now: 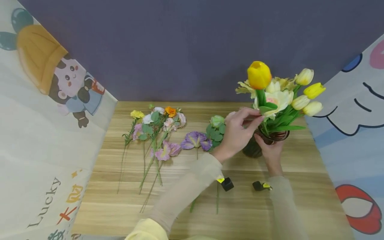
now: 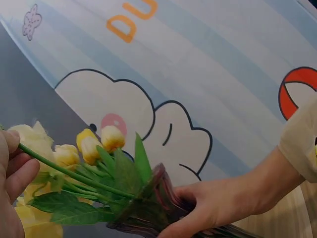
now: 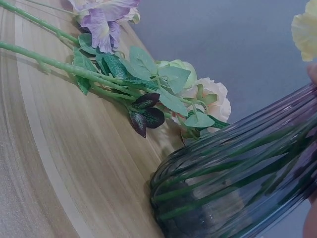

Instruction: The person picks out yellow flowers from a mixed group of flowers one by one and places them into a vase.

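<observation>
A ribbed, dark translucent glass vase [image 3: 233,173] stands at the right of the table, with green stems inside it. My right hand [image 1: 272,151] grips the vase near its rim. Yellow and white tulips [image 1: 300,102] and a large cream flower [image 1: 282,100] fill its mouth. My left hand [image 1: 238,133] pinches the green stem [image 2: 74,174] of a yellow-orange tulip [image 1: 259,75], which rises above the other flowers. In the left wrist view that stem slopes from the vase mouth to my fingertips; its lower end is hidden in the vase.
Left of the vase lie a purple flower [image 1: 196,140] and a pale green rose [image 1: 217,121]. Further left, several loose stems carry an orange flower [image 1: 170,111], a yellow one [image 1: 137,114] and pink ones. A dark wall [image 1: 180,50] rises behind the wooden table [image 1: 111,213].
</observation>
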### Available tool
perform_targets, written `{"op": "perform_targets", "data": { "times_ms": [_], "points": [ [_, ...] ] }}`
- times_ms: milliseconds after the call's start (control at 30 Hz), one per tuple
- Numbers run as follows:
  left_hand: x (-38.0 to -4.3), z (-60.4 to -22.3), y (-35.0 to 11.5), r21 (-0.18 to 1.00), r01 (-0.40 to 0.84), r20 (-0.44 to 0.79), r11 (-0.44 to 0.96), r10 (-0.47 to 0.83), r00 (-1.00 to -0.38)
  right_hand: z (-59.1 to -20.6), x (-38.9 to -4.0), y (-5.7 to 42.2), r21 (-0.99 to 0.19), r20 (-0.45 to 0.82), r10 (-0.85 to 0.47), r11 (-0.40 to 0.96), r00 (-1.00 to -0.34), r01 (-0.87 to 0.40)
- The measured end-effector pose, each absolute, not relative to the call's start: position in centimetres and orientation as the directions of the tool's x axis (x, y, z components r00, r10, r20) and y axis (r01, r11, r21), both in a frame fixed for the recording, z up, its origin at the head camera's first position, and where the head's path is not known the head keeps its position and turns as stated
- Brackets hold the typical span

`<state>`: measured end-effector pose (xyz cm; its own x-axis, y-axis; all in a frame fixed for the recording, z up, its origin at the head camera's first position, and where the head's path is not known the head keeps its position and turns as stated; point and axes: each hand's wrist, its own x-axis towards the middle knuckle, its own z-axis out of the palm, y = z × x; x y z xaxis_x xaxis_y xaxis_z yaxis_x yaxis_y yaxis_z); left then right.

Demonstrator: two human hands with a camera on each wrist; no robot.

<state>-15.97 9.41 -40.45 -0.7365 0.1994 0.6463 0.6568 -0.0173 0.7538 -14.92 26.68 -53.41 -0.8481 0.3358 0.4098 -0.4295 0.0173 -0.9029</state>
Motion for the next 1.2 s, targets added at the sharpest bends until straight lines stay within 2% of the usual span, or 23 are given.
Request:
{"op": "perform_targets", "data": {
  "times_ms": [100, 167, 267, 367, 600, 900, 1200],
  "points": [
    [-16.0, -40.7, 10.2, 0.786, 0.616, 0.582, 0.056, 0.270, -0.767, -53.4, -14.8, 26.8, -0.909, 0.403, 0.341, 0.042, -0.849, -0.415],
    [-16.0, -40.8, 10.7, 0.786, 0.599, 0.533, 0.153, 0.326, -0.781, -53.4, -14.8, 26.9, -0.910, 0.404, 0.341, 0.059, -0.849, -0.410],
    [-16.1, -41.0, 11.4, 0.741, 0.588, 0.441, 0.324, 0.426, -0.790, -53.4, -14.7, 26.9, -0.899, 0.437, 0.340, 0.134, -0.833, -0.417],
    [-16.2, -41.5, 11.6, 0.686, 0.598, 0.380, 0.414, 0.497, -0.780, -53.4, -14.7, 26.9, -0.889, 0.457, 0.333, 0.153, -0.825, -0.431],
    [-15.7, -43.3, 10.1, 0.705, 0.584, 0.390, 0.403, 0.468, -0.793, -53.5, -14.6, 26.8, -0.922, 0.381, 0.358, 0.080, -0.852, -0.379],
    [-14.0, -45.5, 6.1, 0.806, 0.476, 0.329, 0.351, 0.403, -0.854, -53.1, -14.4, 26.8, -0.947, 0.320, 0.387, 0.131, -0.865, -0.292],
    [-12.7, -48.3, 1.8, 0.807, 0.507, 0.414, 0.302, 0.323, -0.851, -52.8, -14.2, 26.7, -0.958, 0.287, 0.397, 0.140, -0.872, -0.252]
  ]
}}
